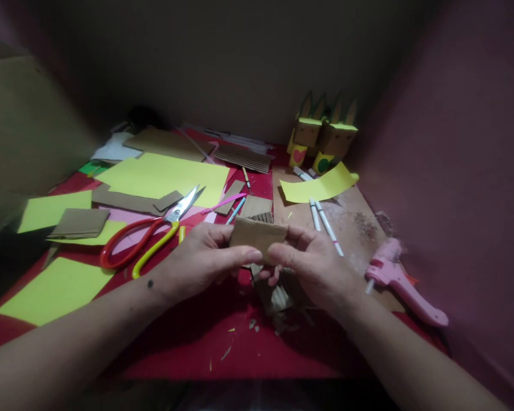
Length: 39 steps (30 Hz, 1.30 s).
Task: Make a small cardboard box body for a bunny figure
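Both hands hold one small brown cardboard piece (258,237) above the red table, near the middle of the view. My left hand (209,254) pinches its left side, the thumb lying across the front. On the right side, my right hand (310,257) grips it with the thumb on the front face; some fingers are hidden behind it. Below and behind the hands lie torn corrugated cardboard scraps (280,297). Scissors with a red and a yellow handle (156,242) rest left of my left hand, blades partly spread.
Yellow paper sheets (167,174) and cardboard cover the left side. A pink glue gun (400,274) lies at right, by white markers (328,225) and a curved yellow strip (319,187) on a wooden board. Two cardboard figures (321,137) stand at the back right, near the walls.
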Tool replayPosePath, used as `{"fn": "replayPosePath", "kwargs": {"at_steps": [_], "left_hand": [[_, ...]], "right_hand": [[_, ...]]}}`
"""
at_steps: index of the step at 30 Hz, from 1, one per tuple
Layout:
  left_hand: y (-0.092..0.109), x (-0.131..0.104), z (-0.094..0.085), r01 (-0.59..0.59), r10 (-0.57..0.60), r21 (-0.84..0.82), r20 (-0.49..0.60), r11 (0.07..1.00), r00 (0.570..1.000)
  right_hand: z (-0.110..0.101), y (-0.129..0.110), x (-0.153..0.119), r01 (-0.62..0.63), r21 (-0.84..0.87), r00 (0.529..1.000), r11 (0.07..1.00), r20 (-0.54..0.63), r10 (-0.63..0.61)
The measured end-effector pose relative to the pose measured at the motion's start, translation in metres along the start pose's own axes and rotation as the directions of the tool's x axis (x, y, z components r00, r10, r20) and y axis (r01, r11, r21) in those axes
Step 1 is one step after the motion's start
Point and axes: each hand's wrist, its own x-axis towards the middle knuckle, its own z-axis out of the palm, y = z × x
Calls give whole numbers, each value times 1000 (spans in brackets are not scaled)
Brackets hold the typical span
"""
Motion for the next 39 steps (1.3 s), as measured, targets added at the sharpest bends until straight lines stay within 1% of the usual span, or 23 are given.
{"fn": "replayPosePath", "kwargs": {"at_steps": [2,3,5,7,10,12,14,16,19,21,24,26,28,30,31,33,35,37,39], "left_hand": [[0,1,-2,-16,15,-4,-28,1000,999],[1,2,-3,-4,4,6,-43,1000,999],[2,2,-3,38,-36,25,-56,999,998],[4,1,-2,63,-62,36,-21,997,998],[5,-1,0,52,-52,37,18,998,998],[3,-2,1,39,-39,6,-2,999,999],[2,-1,2,51,-51,-28,-23,998,998],[2,0,2,96,-96,-21,-21,995,995],[3,1,-1,140,-139,46,-18,989,990],[3,0,-4,106,-103,95,-37,990,994],[1,-1,-7,-10,19,162,-50,987,999],[-1,-2,-7,-72,84,202,-51,977,995],[-3,-2,-5,-82,89,221,-23,972,996],[-2,-1,-2,-61,58,212,20,975,998],[-1,-1,-1,-55,51,202,25,978,998],[2,0,2,-74,83,210,-34,975,996],[4,0,4,-114,153,285,-118,952,981],[5,-2,6,-155,217,364,-134,918,967],[4,-5,8,-197,262,396,-116,897,958]], "right_hand": [[1,1,1,-89,26,995,996,53,88],[1,1,0,-111,7,992,994,52,111],[1,1,-1,-122,-16,992,992,31,123],[-1,3,-1,-118,2,993,993,23,118],[-3,7,-2,-101,58,995,993,14,100],[-3,8,-3,-71,68,997,995,1,71],[-2,8,-4,-42,61,999,997,3,41],[-3,7,-5,-13,14,1000,1000,0,13],[-6,8,-6,58,-120,998,991,-27,-61],[-9,10,-5,80,-143,996,987,-30,-85],[-10,9,-2,85,-132,996,988,4,-85],[-9,7,0,138,-127,990,982,11,-138],[-9,4,1,186,-77,982,980,-17,-187],[-9,2,1,182,-26,981,983,-67,-184],[-10,2,1,171,-17,981,985,-89,-172],[-9,3,-1,158,-39,981,987,-111,-162],[-7,3,-4,162,-100,979,982,-110,-173],[-3,3,-7,172,-165,976,971,-106,-191],[1,2,-10,188,-198,970,962,-115,-213]]}}
